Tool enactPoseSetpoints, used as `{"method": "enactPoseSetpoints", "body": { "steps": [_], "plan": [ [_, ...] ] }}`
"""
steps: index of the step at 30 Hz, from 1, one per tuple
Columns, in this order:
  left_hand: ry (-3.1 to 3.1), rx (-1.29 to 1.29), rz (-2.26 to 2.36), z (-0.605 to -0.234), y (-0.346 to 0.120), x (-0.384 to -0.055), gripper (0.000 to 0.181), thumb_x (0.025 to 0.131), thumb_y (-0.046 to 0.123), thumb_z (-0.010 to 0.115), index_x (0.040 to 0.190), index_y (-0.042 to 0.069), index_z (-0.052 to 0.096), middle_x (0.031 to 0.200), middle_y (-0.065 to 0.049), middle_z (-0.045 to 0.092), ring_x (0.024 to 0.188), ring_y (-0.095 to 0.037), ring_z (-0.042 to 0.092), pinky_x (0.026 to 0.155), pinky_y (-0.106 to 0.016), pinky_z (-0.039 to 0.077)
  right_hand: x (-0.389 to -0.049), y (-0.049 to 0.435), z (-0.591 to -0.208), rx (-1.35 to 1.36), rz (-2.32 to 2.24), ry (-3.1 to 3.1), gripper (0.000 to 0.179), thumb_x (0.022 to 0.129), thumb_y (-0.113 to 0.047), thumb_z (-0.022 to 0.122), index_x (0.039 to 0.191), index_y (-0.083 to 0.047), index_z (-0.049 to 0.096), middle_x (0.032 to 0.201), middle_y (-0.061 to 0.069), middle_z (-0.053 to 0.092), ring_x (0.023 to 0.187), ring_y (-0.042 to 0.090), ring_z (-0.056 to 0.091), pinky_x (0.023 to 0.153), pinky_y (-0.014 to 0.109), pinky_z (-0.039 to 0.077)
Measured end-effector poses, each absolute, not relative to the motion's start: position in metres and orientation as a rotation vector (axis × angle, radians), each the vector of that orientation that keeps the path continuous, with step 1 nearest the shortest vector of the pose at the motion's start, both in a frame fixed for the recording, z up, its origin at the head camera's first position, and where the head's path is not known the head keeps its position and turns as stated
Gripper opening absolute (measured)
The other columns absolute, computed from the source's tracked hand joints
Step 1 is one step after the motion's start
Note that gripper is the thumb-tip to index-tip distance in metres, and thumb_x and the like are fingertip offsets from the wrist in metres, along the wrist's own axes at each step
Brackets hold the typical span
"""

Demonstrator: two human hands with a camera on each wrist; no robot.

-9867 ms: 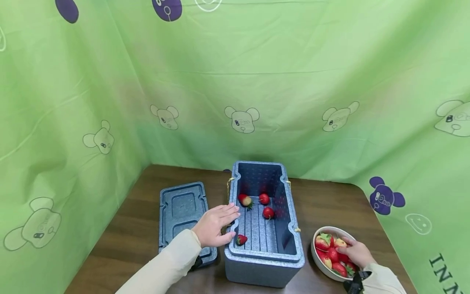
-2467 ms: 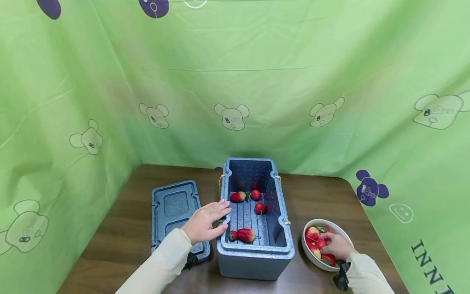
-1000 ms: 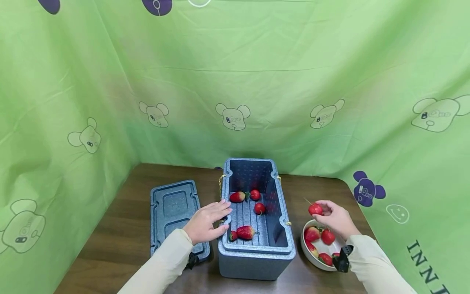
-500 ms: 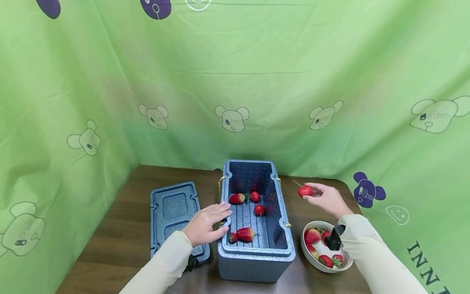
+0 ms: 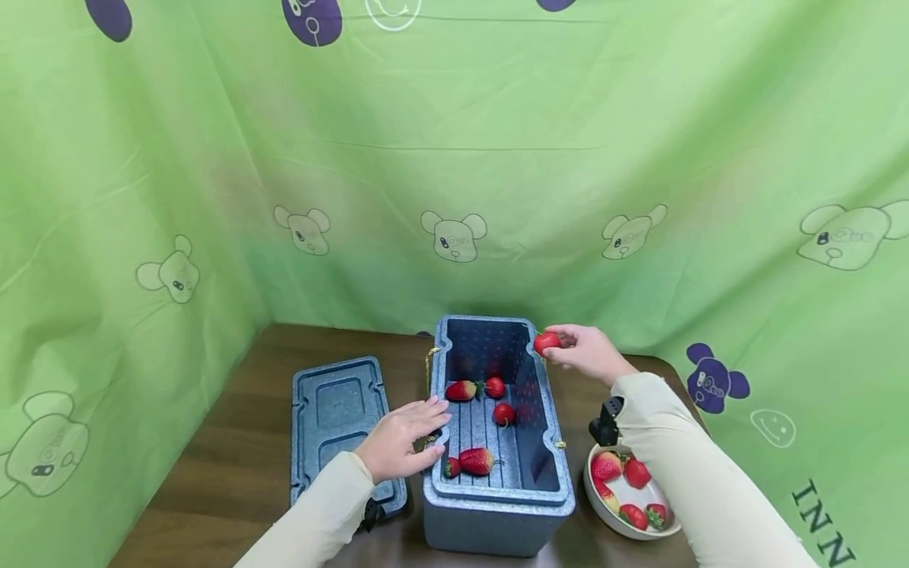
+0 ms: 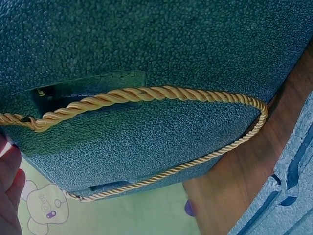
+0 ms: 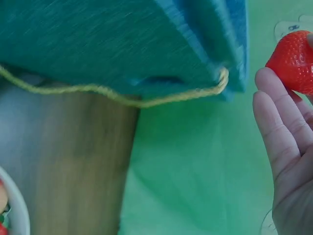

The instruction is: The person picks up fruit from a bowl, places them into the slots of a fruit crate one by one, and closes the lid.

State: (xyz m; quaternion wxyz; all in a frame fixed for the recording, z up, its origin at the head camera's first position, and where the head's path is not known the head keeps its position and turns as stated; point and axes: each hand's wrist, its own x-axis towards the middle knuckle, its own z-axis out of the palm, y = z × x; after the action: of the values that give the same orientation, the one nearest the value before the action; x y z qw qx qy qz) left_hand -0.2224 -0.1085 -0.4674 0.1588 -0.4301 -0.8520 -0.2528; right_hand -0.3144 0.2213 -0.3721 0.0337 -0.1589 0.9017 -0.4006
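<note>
A blue-grey foam box [image 5: 497, 530] stands uncovered on the table. My left hand [image 5: 401, 438] rests on its left rim with the fingers straight. Between thumb and fingertips, my right hand [image 5: 592, 353] pinches a red strawberry [image 5: 546, 342] at the box's far right rim. The right wrist view shows the seeded skin of this strawberry [image 7: 293, 61]. On the ribbed box floor lie a large strawberry [image 5: 476, 461] with a smaller one at its left end, another strawberry [image 5: 461, 390], and two round red fruits [image 5: 504, 414]. A white bowl [image 5: 616, 524] at the right holds several strawberries [image 5: 634, 517].
Left of the box, its blue-grey lid [image 5: 341, 402] lies flat on the brown wooden table [image 5: 213, 465]. Twisted yellow rope handles [image 6: 166, 93] hang along the box's sides. A green patterned cloth [image 5: 454, 173] forms the backdrop behind the table.
My right hand has lifted a strawberry from the bowl and carried it left to the box rim. A large strawberry has joined those in the box; the bowl holds fewer. My left hand stays.
</note>
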Motion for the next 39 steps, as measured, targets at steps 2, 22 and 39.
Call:
{"method": "enactPoseSetpoints", "body": {
  "steps": [2, 22, 39],
  "plan": [
    [-2.428, -1.237, -0.725, -0.468, -0.108, -0.223, 0.044, 0.090, 0.026, 0.062, 0.125, 0.000, 0.062, 0.131, -0.013, 0.058, 0.127, -0.026, 0.050, 0.103, -0.039, 0.040, -0.317, 0.213, -0.368, -0.480, -1.238, 2.754, 0.049, 0.086, -0.009, 0.066, 0.127, 0.015, 0.051, 0.104, 0.028, 0.065, 0.078, 0.020, 0.067, 0.068, 0.034, 0.056],
    [-2.377, -1.272, -0.694, -0.464, -0.109, -0.221, 0.044, 0.089, 0.026, 0.062, 0.123, -0.001, 0.064, 0.129, -0.014, 0.059, 0.124, -0.027, 0.053, 0.101, -0.039, 0.042, -0.336, 0.148, -0.375, -0.364, -1.489, 2.636, 0.049, 0.086, -0.006, 0.066, 0.129, 0.011, 0.050, 0.115, 0.032, 0.060, 0.091, 0.029, 0.067, 0.075, 0.038, 0.057],
    [-2.414, -1.247, -0.679, -0.465, -0.109, -0.223, 0.044, 0.090, 0.026, 0.061, 0.126, 0.000, 0.062, 0.131, -0.013, 0.058, 0.125, -0.025, 0.051, 0.103, -0.038, 0.041, -0.332, 0.116, -0.423, -0.092, -1.600, 2.575, 0.048, 0.078, 0.005, 0.068, 0.124, 0.009, 0.054, 0.107, 0.028, 0.064, 0.079, 0.023, 0.066, 0.068, 0.035, 0.056]
  ]
}}
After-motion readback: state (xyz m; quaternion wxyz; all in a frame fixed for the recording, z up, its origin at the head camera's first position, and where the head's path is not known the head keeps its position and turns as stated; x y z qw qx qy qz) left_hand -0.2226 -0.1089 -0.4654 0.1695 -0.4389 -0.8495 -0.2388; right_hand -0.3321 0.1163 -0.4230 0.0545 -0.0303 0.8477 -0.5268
